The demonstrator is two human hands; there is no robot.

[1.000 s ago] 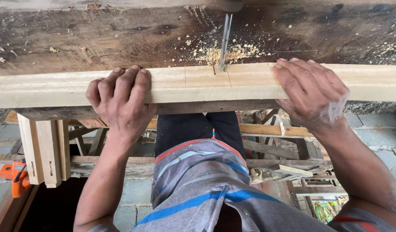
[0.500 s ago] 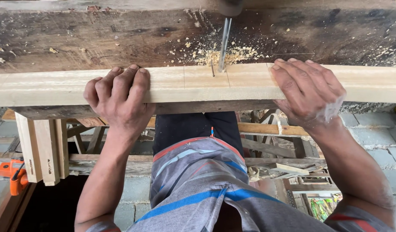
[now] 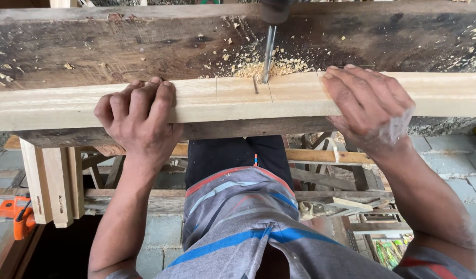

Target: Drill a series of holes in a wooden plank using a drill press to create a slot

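Note:
A long pale wooden plank (image 3: 222, 101) lies across a dark, worn workbench (image 3: 93, 46). My left hand (image 3: 140, 121) grips the plank's near edge left of centre, fingers curled over the top. My right hand (image 3: 370, 106) presses down on the plank to the right, fingers spread flat. Between my hands a metal drill bit (image 3: 268, 54) stands upright, its tip at the plank's far edge beside a small cut slot (image 3: 255, 86) and pencil lines. A pile of sawdust (image 3: 271, 67) lies around the bit.
Several pale wood pieces with slots (image 3: 52, 188) stand under the bench at the left. An orange power tool (image 3: 16, 214) lies on the floor at the lower left. Wooden frame parts and scraps (image 3: 341, 201) sit below on the paving.
The plank has shifted slightly towards me and to the left under the bit. The bit's tip now sits at the plank's far edge, right of the slot. Both hands keep their hold.

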